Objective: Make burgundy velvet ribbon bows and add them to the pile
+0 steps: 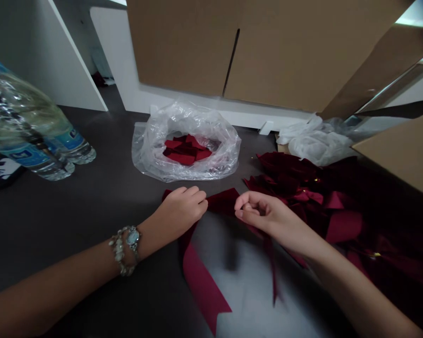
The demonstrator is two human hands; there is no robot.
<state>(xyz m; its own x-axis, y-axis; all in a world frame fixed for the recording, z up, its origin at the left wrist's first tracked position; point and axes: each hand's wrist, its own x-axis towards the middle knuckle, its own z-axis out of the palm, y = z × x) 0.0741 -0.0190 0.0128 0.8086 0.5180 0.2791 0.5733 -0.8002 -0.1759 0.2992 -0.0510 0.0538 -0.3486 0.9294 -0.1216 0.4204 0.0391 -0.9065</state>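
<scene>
Two hands at a dark red ribbon on a grey table

In the head view, the left hand (184, 207) is closed in a loose fist upon the dark red ribbon (201, 282), and has hold of it; a beaded bracelet (118, 251) and a watch (133, 238) are on this wrist. The ribbon is in the middle of the scene, at the near side of the grey table (102, 202); one tail goes from under the left hand to the near side and ends in a notched cut; a wide part lies between the two hands. The right hand (268, 213) is half curled, its thumb near the bent index finger; it is just beside the ribbon's wide part, but I cannot tell if it grips it; a narrow, blurred red strip (273, 267) hangs below this hand.

At the far side, a clear plastic bag (146, 157) stands with its mouth wide and red pieces (186, 150) inside; behind it are cardboard sheets (183, 47). On the right lies a pile of dark red bows (343, 225) with small golden glints; crumpled plastic (315, 143) is just behind it. At far left are water bottles (24, 117).
</scene>
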